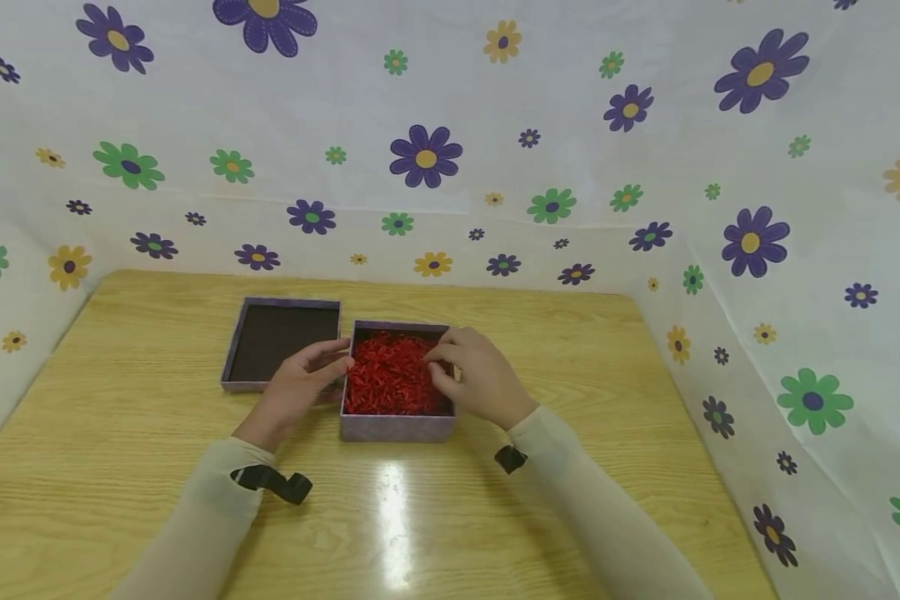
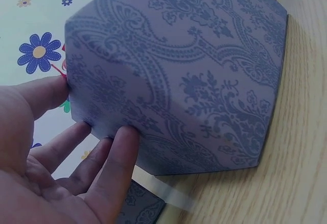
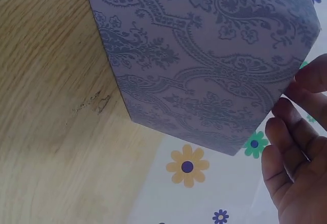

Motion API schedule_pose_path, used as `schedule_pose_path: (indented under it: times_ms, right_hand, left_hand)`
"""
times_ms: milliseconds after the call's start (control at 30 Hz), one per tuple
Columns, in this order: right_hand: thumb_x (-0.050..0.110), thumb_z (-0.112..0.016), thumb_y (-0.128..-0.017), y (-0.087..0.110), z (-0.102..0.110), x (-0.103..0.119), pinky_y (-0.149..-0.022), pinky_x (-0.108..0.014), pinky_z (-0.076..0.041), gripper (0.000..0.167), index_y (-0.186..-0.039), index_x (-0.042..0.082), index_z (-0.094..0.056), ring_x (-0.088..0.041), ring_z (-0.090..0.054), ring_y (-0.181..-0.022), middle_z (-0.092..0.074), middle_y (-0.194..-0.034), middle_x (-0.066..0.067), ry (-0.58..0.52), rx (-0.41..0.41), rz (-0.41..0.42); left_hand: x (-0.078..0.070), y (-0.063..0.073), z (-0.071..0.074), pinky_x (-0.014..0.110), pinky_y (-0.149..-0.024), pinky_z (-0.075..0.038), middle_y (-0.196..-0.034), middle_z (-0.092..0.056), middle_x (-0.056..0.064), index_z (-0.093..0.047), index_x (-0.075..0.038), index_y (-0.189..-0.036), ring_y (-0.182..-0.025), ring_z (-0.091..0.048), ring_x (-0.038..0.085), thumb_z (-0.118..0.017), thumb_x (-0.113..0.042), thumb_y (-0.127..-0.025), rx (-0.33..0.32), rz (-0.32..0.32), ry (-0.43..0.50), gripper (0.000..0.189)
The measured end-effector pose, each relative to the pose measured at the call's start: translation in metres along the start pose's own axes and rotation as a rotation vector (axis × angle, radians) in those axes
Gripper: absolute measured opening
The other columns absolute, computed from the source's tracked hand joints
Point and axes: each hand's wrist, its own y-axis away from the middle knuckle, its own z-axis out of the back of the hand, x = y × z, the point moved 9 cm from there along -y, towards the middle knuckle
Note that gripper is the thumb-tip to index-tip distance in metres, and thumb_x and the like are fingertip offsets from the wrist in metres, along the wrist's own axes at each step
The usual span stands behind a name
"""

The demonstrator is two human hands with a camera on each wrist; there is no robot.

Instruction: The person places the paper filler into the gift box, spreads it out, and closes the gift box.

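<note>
A patterned purple-grey box (image 1: pixel 397 429) stands uncovered on the table, filled with red shredded paper (image 1: pixel 390 379). My left hand (image 1: pixel 300 379) holds its left wall, thumb over the rim and fingers against the outside. In the left wrist view that hand (image 2: pixel 66 152) touches the patterned wall (image 2: pixel 179 71), and a red shred shows by the thumb. My right hand (image 1: pixel 480 375) reaches over the right rim, its thumb and forefinger pinched together at the shredded paper. In the right wrist view the box (image 3: pixel 199 66) hides those tips; the other fingers (image 3: pixel 291 132) bend outside the wall.
The box's lid (image 1: pixel 288 337) lies upturned to the left, its dark inside facing up, close behind my left hand. A wooden table (image 1: pixel 390 517) carries both. White flower-printed cloth (image 1: pixel 465 100) rises along the table's back and sides. Dark straps (image 1: pixel 270 482) circle my sleeves.
</note>
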Motion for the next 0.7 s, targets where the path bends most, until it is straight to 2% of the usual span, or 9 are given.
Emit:
schedule_pose_path:
  times_ms: [133, 267, 467, 567, 700]
  right_hand:
    - [0.012, -0.066, -0.098, 0.003, 0.000, -0.007, -0.084, -0.033, -0.052, 0.012, -0.103, 0.011, -0.077, -0.014, -0.056, -0.092, -0.063, -0.097, 0.004, -0.045, -0.009, -0.056]
    - [0.013, -0.064, -0.099, 0.009, -0.002, -0.018, -0.092, -0.037, -0.054, 0.019, -0.116, 0.008, -0.072, -0.020, -0.060, -0.103, -0.064, -0.110, -0.002, -0.123, -0.031, -0.158]
    - [0.011, -0.061, -0.102, 0.021, -0.010, -0.048, -0.094, -0.039, -0.056, 0.035, -0.135, 0.002, -0.059, -0.025, -0.060, -0.115, -0.059, -0.131, -0.011, -0.364, -0.113, -0.364]
    - [0.015, -0.060, -0.104, 0.028, -0.018, -0.060, -0.096, -0.040, -0.056, 0.036, -0.138, 0.004, -0.058, -0.025, -0.061, -0.116, -0.060, -0.134, -0.010, -0.474, -0.120, -0.453]
    - [0.022, -0.059, -0.106, 0.034, -0.027, -0.069, -0.098, -0.042, -0.055, 0.035, -0.138, 0.008, -0.060, -0.024, -0.064, -0.117, -0.064, -0.134, -0.008, -0.562, -0.099, -0.525]
  left_hand:
    - [-0.001, 0.000, 0.000, 0.039, -0.096, -0.057, -0.153, -0.050, 0.015, -0.045, -0.015, -0.158, -0.120, -0.061, 0.014, -0.067, -0.042, -0.102, 0.006, -0.012, -0.002, 0.066]
    - [0.001, -0.001, 0.000, 0.037, -0.094, -0.058, -0.146, -0.054, 0.013, -0.046, -0.014, -0.157, -0.115, -0.061, 0.013, -0.063, -0.039, -0.104, -0.003, -0.008, 0.015, 0.060]
    - [0.004, 0.001, 0.001, 0.035, -0.096, -0.057, -0.136, -0.058, 0.006, -0.049, -0.012, -0.154, -0.113, -0.061, 0.010, -0.054, -0.032, -0.110, -0.030, -0.006, 0.048, 0.049]
    - [0.004, 0.004, 0.000, 0.034, -0.097, -0.056, -0.139, -0.057, 0.008, -0.049, -0.011, -0.154, -0.114, -0.060, 0.008, -0.053, -0.029, -0.110, -0.037, -0.018, 0.048, 0.048]
    - [0.003, 0.006, -0.001, 0.035, -0.099, -0.055, -0.142, -0.057, 0.011, -0.050, -0.010, -0.154, -0.114, -0.060, 0.005, -0.055, -0.029, -0.109, -0.040, -0.033, 0.039, 0.048]
